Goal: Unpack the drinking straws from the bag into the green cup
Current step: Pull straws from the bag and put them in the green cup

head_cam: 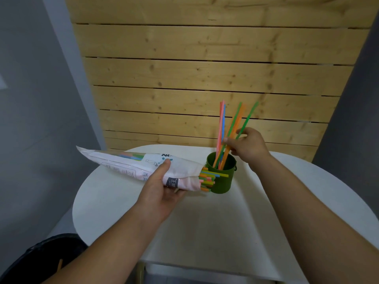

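Straws going into the cup

Our right grip (245,145) pinches thin plastic straws (229,128) above the round green cup (222,181); our left grip (162,189) clasps the crinkly bag (131,163) beside it.

Left hand (164,187) gripping, right hand (247,145) pinching.

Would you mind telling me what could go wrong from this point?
The straws in the cup lean far out of the green cup; letting go abruptly might tip it. The bag, held by the left hand, points its open end sideways, so loose straws may slide onto the table.
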